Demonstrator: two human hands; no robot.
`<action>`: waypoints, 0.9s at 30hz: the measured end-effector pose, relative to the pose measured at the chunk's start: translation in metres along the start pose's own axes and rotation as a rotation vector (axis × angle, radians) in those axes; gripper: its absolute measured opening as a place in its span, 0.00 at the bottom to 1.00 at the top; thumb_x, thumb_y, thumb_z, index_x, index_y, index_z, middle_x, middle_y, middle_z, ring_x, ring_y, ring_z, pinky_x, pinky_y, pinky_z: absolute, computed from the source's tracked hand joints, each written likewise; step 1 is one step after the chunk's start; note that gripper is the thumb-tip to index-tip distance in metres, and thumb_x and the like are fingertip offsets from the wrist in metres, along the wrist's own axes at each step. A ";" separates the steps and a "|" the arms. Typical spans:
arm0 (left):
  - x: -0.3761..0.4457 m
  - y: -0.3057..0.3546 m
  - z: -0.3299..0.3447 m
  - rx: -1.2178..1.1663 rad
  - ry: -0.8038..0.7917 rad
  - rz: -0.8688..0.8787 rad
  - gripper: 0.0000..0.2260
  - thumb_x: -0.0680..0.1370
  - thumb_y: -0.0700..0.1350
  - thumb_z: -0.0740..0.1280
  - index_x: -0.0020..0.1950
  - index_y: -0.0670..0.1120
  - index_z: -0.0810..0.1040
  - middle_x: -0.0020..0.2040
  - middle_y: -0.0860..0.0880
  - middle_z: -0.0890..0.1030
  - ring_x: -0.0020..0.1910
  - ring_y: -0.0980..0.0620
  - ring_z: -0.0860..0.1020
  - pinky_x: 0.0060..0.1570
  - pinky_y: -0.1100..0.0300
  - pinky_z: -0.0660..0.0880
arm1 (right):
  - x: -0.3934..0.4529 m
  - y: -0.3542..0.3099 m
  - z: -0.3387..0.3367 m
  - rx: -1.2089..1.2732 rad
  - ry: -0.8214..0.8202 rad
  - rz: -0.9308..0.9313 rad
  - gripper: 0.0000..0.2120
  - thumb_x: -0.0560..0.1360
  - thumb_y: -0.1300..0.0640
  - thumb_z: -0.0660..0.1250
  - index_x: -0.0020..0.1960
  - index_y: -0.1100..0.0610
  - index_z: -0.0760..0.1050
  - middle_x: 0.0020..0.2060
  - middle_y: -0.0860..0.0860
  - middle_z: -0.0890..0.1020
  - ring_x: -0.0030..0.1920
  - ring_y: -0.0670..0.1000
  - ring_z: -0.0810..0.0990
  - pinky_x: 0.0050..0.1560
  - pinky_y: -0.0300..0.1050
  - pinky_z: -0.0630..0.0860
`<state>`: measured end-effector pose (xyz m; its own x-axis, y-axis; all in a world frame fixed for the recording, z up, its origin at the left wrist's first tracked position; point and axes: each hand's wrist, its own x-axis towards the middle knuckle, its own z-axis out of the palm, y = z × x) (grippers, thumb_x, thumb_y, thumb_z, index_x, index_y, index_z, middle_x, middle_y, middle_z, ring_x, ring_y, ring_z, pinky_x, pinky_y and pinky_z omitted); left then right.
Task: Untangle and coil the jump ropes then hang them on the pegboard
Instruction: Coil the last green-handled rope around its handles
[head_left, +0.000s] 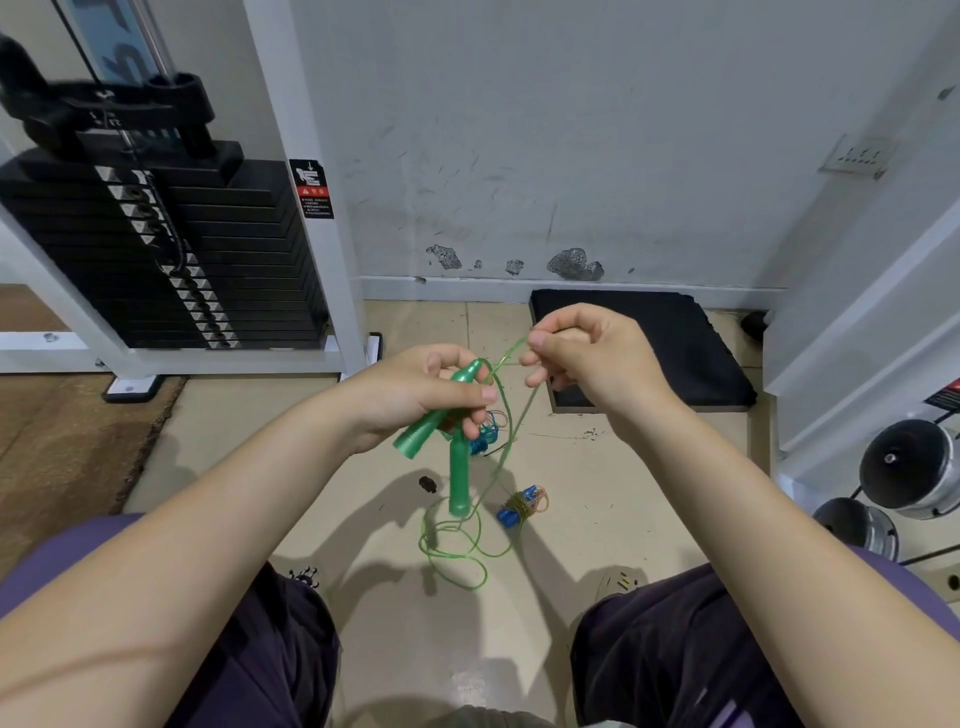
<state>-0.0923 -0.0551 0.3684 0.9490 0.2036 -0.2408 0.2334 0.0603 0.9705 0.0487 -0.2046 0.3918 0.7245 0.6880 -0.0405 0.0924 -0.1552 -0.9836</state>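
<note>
From the head camera, the left hand (415, 395) grips both green handles (459, 467) of a green jump rope (467, 545), one handle hanging down. The right hand (582, 353) pinches the thin green cord up high. The rest of the cord lies in loops on the tile floor (363, 519). Two blue rope bundles (522, 504) lie on the floor nearby. A black weight stack (171, 249) stands far left, a black mat (649, 343) far right

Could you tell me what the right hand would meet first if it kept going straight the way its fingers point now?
Probably the left hand: the right hand points leftward along the green rope it pinches, though depth is unclear.
</note>
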 end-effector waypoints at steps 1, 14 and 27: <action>-0.001 0.001 -0.002 0.007 0.005 0.007 0.06 0.77 0.40 0.72 0.51 0.42 0.77 0.38 0.44 0.82 0.36 0.48 0.81 0.45 0.53 0.77 | 0.002 0.002 -0.003 -0.052 0.054 -0.005 0.05 0.75 0.63 0.71 0.49 0.65 0.79 0.29 0.53 0.79 0.27 0.49 0.75 0.31 0.42 0.69; -0.002 0.001 -0.003 -0.046 0.106 -0.030 0.12 0.74 0.45 0.75 0.53 0.47 0.77 0.39 0.47 0.79 0.33 0.51 0.78 0.29 0.61 0.74 | 0.002 0.001 -0.006 0.041 -0.001 0.046 0.04 0.81 0.66 0.61 0.48 0.62 0.72 0.36 0.57 0.80 0.32 0.52 0.79 0.36 0.45 0.77; 0.002 -0.004 -0.001 0.059 0.053 0.027 0.02 0.77 0.35 0.70 0.48 0.39 0.79 0.37 0.43 0.82 0.37 0.46 0.81 0.44 0.58 0.78 | 0.000 -0.003 -0.002 0.111 -0.030 -0.089 0.05 0.82 0.65 0.60 0.48 0.60 0.70 0.37 0.57 0.77 0.33 0.52 0.78 0.35 0.44 0.75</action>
<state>-0.0913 -0.0537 0.3642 0.9429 0.2559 -0.2134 0.2217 -0.0034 0.9751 0.0496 -0.2055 0.3948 0.6963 0.7164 0.0440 0.0777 -0.0143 -0.9969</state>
